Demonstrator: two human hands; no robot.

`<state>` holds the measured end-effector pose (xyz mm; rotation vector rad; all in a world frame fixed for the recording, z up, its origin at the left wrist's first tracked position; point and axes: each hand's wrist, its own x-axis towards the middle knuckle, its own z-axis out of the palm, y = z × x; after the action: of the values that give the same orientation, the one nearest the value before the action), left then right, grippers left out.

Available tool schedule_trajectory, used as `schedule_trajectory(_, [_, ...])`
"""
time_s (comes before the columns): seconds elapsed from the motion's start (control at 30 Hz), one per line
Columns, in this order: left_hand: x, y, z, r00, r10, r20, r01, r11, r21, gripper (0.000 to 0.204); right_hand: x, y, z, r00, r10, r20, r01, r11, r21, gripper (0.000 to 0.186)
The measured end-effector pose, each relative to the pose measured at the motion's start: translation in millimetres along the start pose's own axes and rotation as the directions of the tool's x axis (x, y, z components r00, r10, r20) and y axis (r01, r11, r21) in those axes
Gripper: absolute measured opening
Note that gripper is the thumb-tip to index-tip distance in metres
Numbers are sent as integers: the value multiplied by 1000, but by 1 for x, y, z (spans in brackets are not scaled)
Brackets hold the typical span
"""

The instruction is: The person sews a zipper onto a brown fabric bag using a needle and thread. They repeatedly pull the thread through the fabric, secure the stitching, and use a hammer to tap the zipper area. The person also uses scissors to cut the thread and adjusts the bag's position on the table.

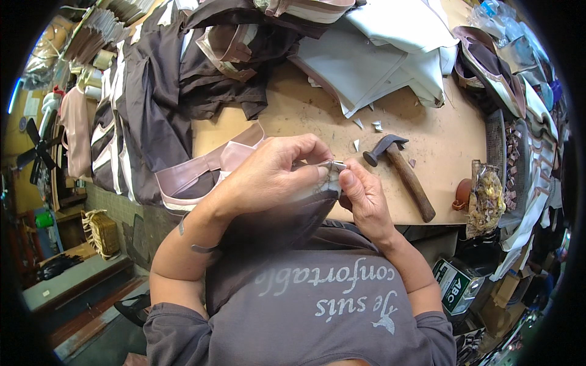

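Close to my chest, over the table's near edge, both hands hold a dark brown fabric piece [274, 222] with a pale edge band. My left hand [278, 168] is closed around the band from the left, thumb and fingers pinching its upper edge. From the right, my right hand [365, 196] grips the same edge with its thumb on top. A small shiny bit shows between the fingertips, too small to name. Right of my hands lies a hammer [412, 186] with a dark metal head and wooden handle. Small white scraps [356, 145] lie beyond my fingers.
The tan tabletop [452, 143] has dark fabric pieces [152, 91] heaped at the left and white sheets [378, 67] at the back. A pink strap-like piece [183, 177] lies left of my hands. At the right stand a grey basket [519, 165] and a clear bag of small parts [486, 195].
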<state>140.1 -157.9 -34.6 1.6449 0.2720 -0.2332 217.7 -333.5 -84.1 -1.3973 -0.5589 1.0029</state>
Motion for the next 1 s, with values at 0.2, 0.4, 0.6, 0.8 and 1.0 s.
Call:
schedule_trajectory(0.2, [2,-2,1,999,-50,20,50,999,-2,20,3,2,4,999,-8,-37,11,997,70,34])
schedule_trajectory(0.4, [3,-7,5,999,-36,38,36,999,-2,20,3,7,1,999,-42,-27,43,999,29,35])
schedule_trajectory(0.6, [-2,-5,5,998,36,-45,-31,993,116,19,0,50,-15,991,15,-136,3,991,131,30])
schedule_trajectory(0.8, [-35,20,-18,900,273,-339,-27,812,583,18,-10,76,-38,916,-387,-103,11,280,-960,31])
schedule_trajectory(1.0, [-62,41,-32,960,78,-268,61,879,473,31,16,-23,1,914,-353,198,404,828,-388,23])
